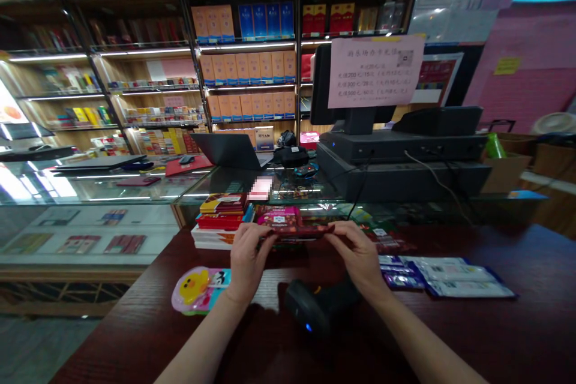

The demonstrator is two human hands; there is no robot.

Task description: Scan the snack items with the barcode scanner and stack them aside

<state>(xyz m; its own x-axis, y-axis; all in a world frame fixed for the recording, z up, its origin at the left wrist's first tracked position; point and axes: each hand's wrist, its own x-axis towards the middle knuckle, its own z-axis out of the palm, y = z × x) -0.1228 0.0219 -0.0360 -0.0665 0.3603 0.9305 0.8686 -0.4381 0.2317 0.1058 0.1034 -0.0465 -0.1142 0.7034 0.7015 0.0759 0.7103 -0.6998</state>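
In the head view, my left hand (249, 259) and my right hand (359, 257) pinch the two ends of a dark red wrapped snack packet (299, 230). It is held level above the counter, edge towards me, so its front face is hidden. A pink-and-brown packet (279, 216) shows just behind it. On the wood below lies a black handheld barcode scanner (310, 307) with a blue light. By my left wrist is a colourful pack with a yellow duck (194, 285). To the right of my right hand lie several purple-and-white wrapped bars (459, 277).
A stack of chocolate-like boxes (221, 222) stands left of the packet. Behind the glass counter edge sit a black till (405, 159) with a monitor bearing a pink sign (375, 72), and an open laptop (231, 150). Green-and-red packets (382, 233) lie at the right.
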